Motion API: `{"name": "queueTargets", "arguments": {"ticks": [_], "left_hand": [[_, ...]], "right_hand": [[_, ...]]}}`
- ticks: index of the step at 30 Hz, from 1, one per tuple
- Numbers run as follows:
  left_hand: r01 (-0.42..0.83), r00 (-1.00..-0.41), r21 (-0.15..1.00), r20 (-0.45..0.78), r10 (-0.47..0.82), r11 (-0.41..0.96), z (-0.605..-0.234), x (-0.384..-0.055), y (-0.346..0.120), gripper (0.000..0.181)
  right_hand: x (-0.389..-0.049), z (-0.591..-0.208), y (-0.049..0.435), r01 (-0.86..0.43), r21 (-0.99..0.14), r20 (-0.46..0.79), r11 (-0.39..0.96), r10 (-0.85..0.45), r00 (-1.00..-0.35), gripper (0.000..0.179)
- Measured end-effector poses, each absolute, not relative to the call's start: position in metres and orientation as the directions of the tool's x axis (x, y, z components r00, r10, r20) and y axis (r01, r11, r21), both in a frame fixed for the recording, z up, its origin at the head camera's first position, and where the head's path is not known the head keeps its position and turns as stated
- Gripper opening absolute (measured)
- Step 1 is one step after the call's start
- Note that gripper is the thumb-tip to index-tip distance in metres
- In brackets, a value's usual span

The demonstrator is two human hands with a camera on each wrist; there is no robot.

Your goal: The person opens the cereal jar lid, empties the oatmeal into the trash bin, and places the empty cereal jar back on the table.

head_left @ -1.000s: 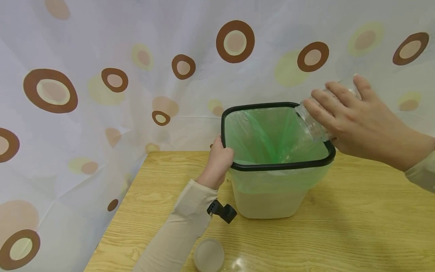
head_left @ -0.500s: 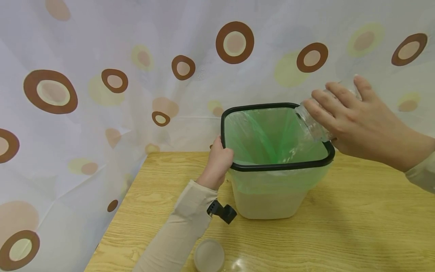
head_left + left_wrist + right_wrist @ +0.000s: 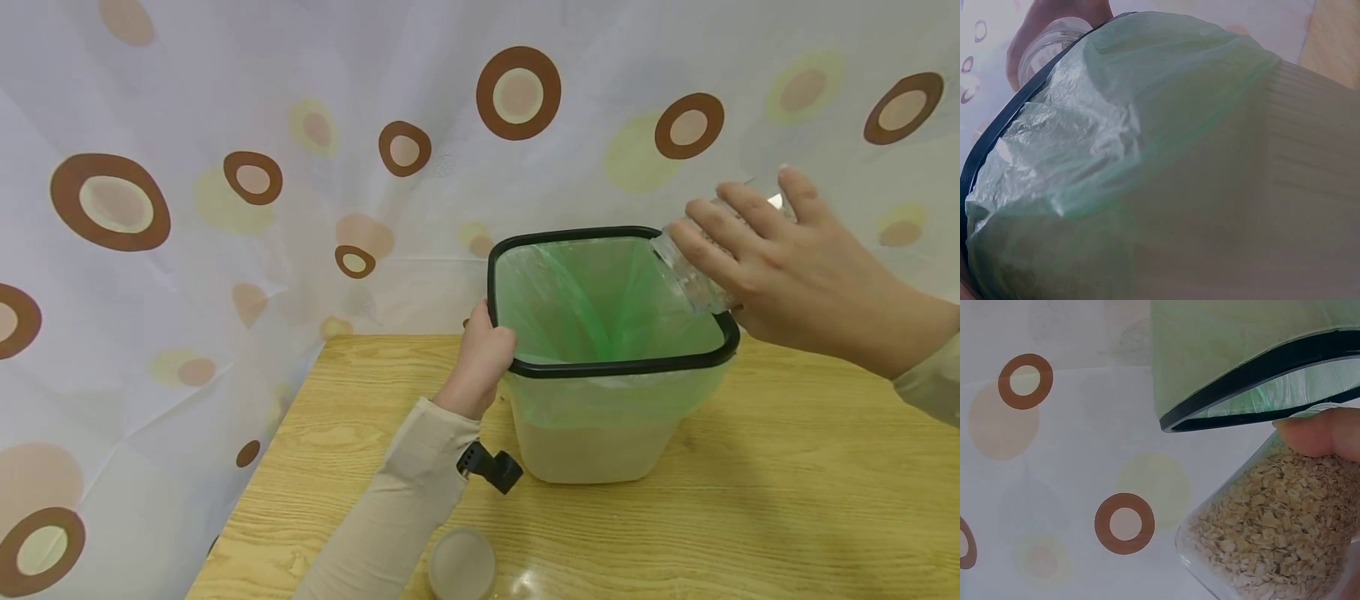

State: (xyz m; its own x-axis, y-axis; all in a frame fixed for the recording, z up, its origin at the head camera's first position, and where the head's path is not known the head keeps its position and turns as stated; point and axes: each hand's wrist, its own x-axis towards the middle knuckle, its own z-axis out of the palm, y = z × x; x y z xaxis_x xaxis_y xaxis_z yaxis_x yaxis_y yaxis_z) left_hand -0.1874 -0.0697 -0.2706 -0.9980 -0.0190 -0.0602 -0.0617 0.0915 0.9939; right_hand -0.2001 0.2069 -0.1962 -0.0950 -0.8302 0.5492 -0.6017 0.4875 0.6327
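Observation:
A clear jar (image 3: 688, 279) of rolled oats (image 3: 1285, 519) lies tilted in my right hand (image 3: 802, 271), whose fingers wrap round it. Its mouth points down-left, just over the right side of a trash bin (image 3: 600, 450). In the right wrist view, the thumb presses near the jar's neck, and oats fill much of the body. My left hand (image 3: 483, 358) grips the bin's black rim (image 3: 622, 367) at the left, thumb on top and the other fingers mostly hidden. A green bin liner (image 3: 577, 300) lines the bin and folds over outside, as the left wrist view shows.
A round, pale lid (image 3: 462, 564) lies on the wooden table (image 3: 810, 492) near the front, beside the left sleeve. A black wrist camera mount (image 3: 491, 467) juts from that sleeve. A patterned curtain (image 3: 420, 217) hangs behind the table.
Half a second ago, pale flakes showed falling from the jar's mouth into the liner; now none show there. Both hands, the jar and the bin have hardly moved.

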Motion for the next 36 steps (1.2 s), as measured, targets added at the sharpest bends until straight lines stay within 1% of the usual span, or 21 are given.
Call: {"name": "queueTargets", "arguments": {"ticks": [2,11,14,20,24,36], "left_hand": [[-0.065,-0.998,0.994,-0.064,-0.018,0.089,-0.2707,-0.1876,-0.0698,0.058],[-0.074,-0.997,0.994,-0.073,-0.018,0.083,-0.271,-0.1888,-0.07,0.061],[-0.072,-0.997,0.994,-0.07,-0.025,0.085,-0.2712,-0.1892,-0.0697,0.06],[-0.06,-0.998,0.995,-0.058,-0.022,0.084,-0.271,-0.1877,-0.069,0.059],[-0.056,-0.998,0.995,-0.055,-0.024,0.088,-0.2704,-0.1872,-0.0689,0.061],[-0.059,-0.998,0.995,-0.057,-0.028,0.083,-0.2706,-0.1873,-0.0685,0.061]], "right_hand": [[-0.2006,-0.1968,0.2066,-0.591,0.641,0.556,0.489,-0.827,-0.082,0.048],[-0.202,-0.1973,0.2072,-0.601,0.639,0.541,0.48,-0.836,-0.092,0.051],[-0.2025,-0.1973,0.2068,-0.601,0.64,0.541,0.479,-0.836,-0.09,0.051],[-0.2037,-0.1967,0.2084,-0.606,0.639,0.525,0.474,-0.845,-0.108,0.05],[-0.204,-0.1971,0.2081,-0.602,0.642,0.527,0.476,-0.843,-0.105,0.051],[-0.2046,-0.1982,0.2068,-0.601,0.64,0.537,0.479,-0.838,-0.096,0.05]]}}
